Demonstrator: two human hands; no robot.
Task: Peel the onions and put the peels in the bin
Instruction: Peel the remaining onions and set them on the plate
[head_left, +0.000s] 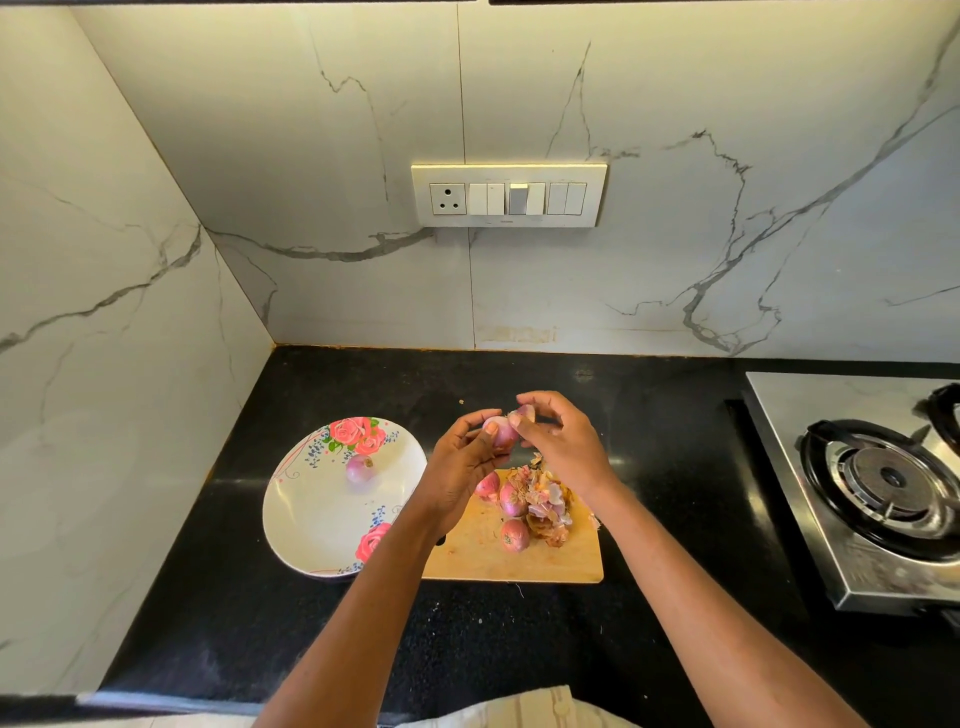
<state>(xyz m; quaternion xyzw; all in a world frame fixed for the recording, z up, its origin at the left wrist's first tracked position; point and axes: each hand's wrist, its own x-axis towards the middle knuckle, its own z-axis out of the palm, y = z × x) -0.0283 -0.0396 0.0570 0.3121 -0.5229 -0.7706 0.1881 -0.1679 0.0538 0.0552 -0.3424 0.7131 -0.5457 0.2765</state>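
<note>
Peeling step is mid-way, judging by layout. Landmark = cutting board (545, 561), sitting on black counter (208, 597).

Biggest first: stove (878, 488) well to the right of the board, not relevant. Floral plate (306, 525) touching/just beside the board's left edge, w/ one peeled onion (360, 467) on it. Looks like the "done" spot.

On the board: three unpeeled onions (514, 535) near its middle, peel pile (545, 499) just right of them, touching. No bin in view, so the peel dump isn't done yet.

Above the board's far edge: left hand (462, 467) curled round the onion in work (501, 434), gripping it from below/left. Right hand (561, 447) pinches a strip of skin (523, 414) at the onion's top right, thumb + forefinger closed on it.

How to do it well, IMO:
- keep the left grip firm but light; a bare onion is slick and will squirt out if squeezed.
- pull skin along the bulb from the tip end toward the root, not outward; a thin dry layer tears into bits otherwise.
- rotate the bulb w/ the left fingers, don't re-grab w/ the right.
- stay over the board so flakes land on the pile, not the counter.
- check for leftover papery patches before it goes to the plate.

Root end hidden by fingers, can't tell if trimmed.
</note>
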